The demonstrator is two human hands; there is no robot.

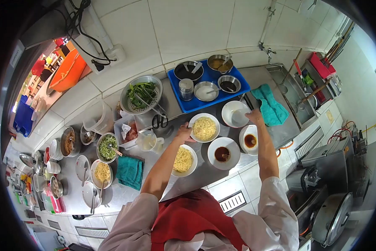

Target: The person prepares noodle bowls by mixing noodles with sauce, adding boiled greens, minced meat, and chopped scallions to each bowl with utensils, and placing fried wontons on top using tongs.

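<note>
My left hand (184, 132) grips the left rim of a white bowl of noodles (204, 128), fingers partly hidden at its side. A second noodle bowl (183, 161) sits below it, near the counter's front edge. My right hand (254, 116) is closed on the right rim of a white bowl (235, 113) with no noodles in it; its fingertips are hard to make out. Two more white bowls stand in front, a sauce bowl (224, 154) with dark liquid in the middle and another sauce bowl (251, 140) under my right forearm.
Behind the bowls, a blue tray (184, 104) holds several sauce pots and a metal shaker. To the left stand a colander of greens (142, 95), a jug (149, 141), chopped scallions (107, 147) and a teal cloth (130, 172). Another teal cloth (270, 104) lies right, near a sink (294, 94).
</note>
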